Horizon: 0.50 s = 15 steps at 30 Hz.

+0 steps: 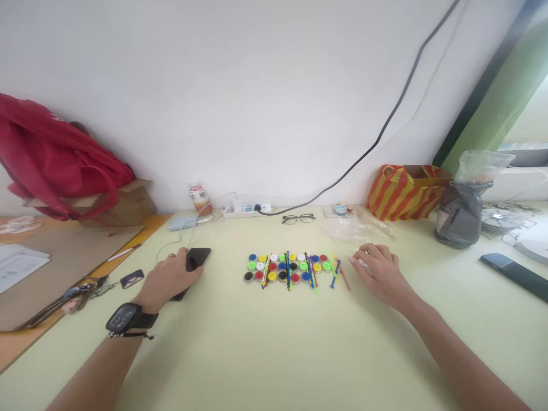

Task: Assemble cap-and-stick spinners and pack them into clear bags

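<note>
Left forearm, lower left of frame: bare from the wrist to the frame's edge. On that wrist, a black smartwatch (124, 318), face a rounded rectangle, dark, its markings too blurred to read; broad plain black strap (148, 319). Just below it, a thin dark bracelet (129, 335) with small pale bead-like bits and a short loose end. Left hand (173, 277), left of centre: slim ring (172, 256) on one finger. Right hand (379, 269), right of centre: another small ring (369, 253), detail blurred. Right forearm, lower right, bare as well.
</note>
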{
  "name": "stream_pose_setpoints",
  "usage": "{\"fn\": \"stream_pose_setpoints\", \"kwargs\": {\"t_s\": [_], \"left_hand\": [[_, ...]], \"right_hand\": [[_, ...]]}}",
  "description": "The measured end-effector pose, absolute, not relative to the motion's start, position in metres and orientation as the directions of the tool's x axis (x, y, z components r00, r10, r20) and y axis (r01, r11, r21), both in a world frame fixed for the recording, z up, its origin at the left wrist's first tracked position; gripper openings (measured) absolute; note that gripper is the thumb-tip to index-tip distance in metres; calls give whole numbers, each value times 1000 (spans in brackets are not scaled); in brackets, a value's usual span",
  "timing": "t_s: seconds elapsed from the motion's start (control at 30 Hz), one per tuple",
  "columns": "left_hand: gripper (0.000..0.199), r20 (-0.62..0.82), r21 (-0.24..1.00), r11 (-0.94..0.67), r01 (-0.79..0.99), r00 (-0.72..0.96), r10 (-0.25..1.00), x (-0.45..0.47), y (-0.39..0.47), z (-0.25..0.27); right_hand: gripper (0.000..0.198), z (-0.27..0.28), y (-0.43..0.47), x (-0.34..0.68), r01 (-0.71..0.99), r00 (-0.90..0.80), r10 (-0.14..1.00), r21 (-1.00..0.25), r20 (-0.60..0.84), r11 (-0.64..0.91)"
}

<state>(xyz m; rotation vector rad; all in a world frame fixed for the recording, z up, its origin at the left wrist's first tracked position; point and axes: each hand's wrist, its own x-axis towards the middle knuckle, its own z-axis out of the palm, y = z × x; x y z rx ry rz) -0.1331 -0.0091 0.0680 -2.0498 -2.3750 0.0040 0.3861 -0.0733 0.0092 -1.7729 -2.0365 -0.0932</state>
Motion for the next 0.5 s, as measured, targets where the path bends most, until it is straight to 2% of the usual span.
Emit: {"fn": "stream_pose_setpoints", "kwargs": {"t_s": [0.13, 0.23, 0.37, 0.43, 0.5], "left_hand": [[80, 12, 16, 136, 991, -136, 991, -142, -5, 63], [102, 17, 48, 133, 990, -134, 991, -158, -5, 58], [126, -73, 112, 131, 985, -124, 990, -186, -4, 54], [130, -105, 162, 137, 977, -121, 987, -198, -2, 52], [127, -71, 230, 142, 963, -129, 989, -206, 1, 49]], "right_hand": [[36, 11, -74, 384, 950, -103, 928, -240, 359, 199], [37, 11, -74, 384, 947, -105, 934, -252, 341, 198], [36, 11, -75, 383, 947, -120, 936, -245, 330, 208], [37, 11, -75, 383, 947, -131, 934, -237, 333, 217], [36, 11, -76, 383, 946, -139, 933, -235, 333, 225]]}}
